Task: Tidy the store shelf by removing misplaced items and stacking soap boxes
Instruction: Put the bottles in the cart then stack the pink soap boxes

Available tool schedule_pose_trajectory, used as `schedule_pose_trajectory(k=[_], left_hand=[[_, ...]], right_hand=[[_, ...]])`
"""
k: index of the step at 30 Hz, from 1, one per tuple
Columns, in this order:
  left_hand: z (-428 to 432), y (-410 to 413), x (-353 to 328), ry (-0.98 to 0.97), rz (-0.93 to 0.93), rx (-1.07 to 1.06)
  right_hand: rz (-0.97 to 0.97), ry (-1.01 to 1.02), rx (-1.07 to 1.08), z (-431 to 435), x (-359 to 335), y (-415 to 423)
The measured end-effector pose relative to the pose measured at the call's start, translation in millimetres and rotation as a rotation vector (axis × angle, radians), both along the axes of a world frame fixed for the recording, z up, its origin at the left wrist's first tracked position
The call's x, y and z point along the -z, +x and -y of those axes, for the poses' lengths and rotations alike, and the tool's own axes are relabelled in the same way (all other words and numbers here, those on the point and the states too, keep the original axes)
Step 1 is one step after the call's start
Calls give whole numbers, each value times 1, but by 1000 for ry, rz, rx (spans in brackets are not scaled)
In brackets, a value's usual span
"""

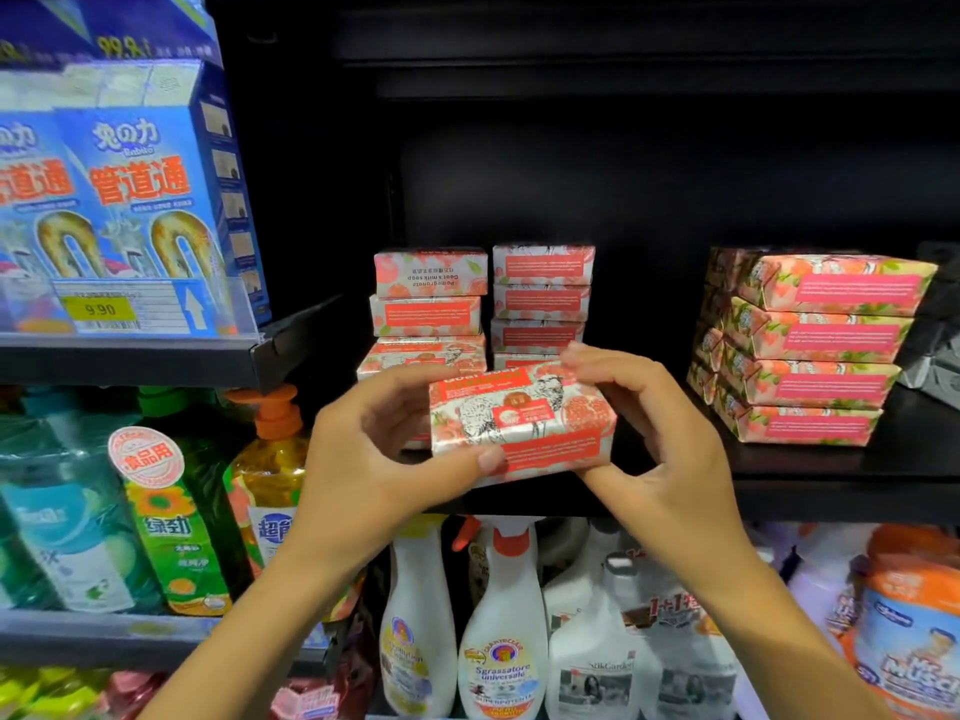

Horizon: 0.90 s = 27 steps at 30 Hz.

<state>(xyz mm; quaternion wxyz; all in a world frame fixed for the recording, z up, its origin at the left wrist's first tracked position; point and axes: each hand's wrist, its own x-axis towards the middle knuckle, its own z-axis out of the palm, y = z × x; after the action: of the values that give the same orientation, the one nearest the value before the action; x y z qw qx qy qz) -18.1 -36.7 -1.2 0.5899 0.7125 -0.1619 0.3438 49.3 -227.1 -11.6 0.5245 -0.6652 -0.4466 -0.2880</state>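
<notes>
Both hands on one soap box (519,423), held in the air just in front of the dark shelf (831,475) and above its front edge.

Left hand (374,459): thumb across the lower front face, fingers curled round the left end. Right hand (654,433): fingers hooked over the top right corner, thumb under the lower right edge. We judge the grip firm, with the box level and its printed face toward us.

Done so far, as we read it:
- Left stack (428,304), just behind the held box: three boxes visible, lower part hidden by the hands. The third one down sits skewed.
- Middle stack (540,298), touching the left one: four visible, neat.
- Right stack (815,350), well apart: four high, more boxes behind it, turned at an angle.

Left to do: place the held box, probably on a near stack, and square up the skewed one. A grey item (935,356) sits at the far right; we cannot tell what it is or whether it is misplaced. We estimate the task is mostly finished.
</notes>
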Motion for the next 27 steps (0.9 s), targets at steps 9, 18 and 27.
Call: schedule_pose_trajectory(k=[9,18,27], left_hand=[[-22,13,-32,42,81,-207],[-36,41,-21,88,-13,-404],[-32,44,-1,19,33,-482]], right_hand=[[-133,-432,185,10,11,22],[-58,-546,291,9,19,24],[-60,-567,323,9,21,22]])
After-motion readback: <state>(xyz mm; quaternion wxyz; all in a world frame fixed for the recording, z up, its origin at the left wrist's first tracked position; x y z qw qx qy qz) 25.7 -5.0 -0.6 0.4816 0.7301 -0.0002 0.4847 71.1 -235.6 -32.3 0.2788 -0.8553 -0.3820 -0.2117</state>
